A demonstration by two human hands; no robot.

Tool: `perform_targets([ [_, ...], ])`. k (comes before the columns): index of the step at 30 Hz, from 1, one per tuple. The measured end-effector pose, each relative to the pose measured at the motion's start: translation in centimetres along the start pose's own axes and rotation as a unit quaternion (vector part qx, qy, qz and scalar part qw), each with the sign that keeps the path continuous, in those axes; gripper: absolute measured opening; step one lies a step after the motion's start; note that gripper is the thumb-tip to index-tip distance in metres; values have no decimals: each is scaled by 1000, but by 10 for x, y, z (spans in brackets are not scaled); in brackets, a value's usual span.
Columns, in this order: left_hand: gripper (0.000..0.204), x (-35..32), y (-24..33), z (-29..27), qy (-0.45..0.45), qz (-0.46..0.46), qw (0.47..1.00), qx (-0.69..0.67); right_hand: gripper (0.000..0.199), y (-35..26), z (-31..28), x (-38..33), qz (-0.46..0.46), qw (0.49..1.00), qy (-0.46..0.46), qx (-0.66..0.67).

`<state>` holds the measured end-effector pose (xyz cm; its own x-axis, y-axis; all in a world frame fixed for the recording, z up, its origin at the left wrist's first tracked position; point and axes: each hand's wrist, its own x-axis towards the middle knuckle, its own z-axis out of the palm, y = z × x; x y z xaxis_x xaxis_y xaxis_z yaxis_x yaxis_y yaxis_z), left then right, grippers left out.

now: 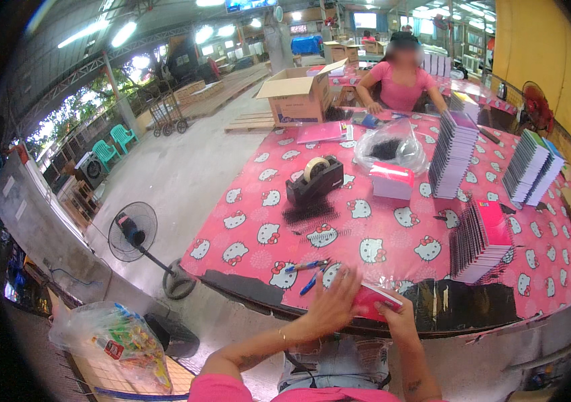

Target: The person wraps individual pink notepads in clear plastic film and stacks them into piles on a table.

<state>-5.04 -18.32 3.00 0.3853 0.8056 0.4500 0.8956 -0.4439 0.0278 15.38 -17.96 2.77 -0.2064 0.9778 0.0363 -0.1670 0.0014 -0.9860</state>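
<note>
My left hand (pixel 334 300) lies flat with spread fingers on top of a pink notebook (pixel 374 300) in clear wrap at the near edge of the table (pixel 245 228). My right hand (pixel 396 315) grips the notebook's near right corner. Two blue pens (pixel 309 273) lie just left of my left hand. A leaning stack of spiral notebooks with pink covers (pixel 480 242) stands to the right of my hands.
A black tape dispenser (pixel 315 179), a pink and white box (pixel 392 179), a clear plastic bag (pixel 391 147) and more notebook stacks (pixel 453 153) (pixel 532 167) sit farther back. A person in pink sits across the table. A floor fan (pixel 134 231) stands left; a bag (pixel 116 342) lies near.
</note>
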Motion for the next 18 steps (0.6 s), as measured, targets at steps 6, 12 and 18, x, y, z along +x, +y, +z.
perform_targets([
  [6,88,30,-4,-27,11,-42,999,-22,33,-9,7,-8,57,998,-32,13],
  [12,84,8,16,-22,0,6,999,-53,32,-8,0,-4,30,997,-47,46],
  [18,71,-15,25,-17,33,62,994,-78,33,-12,-4,-1,15,1000,-4,10],
])
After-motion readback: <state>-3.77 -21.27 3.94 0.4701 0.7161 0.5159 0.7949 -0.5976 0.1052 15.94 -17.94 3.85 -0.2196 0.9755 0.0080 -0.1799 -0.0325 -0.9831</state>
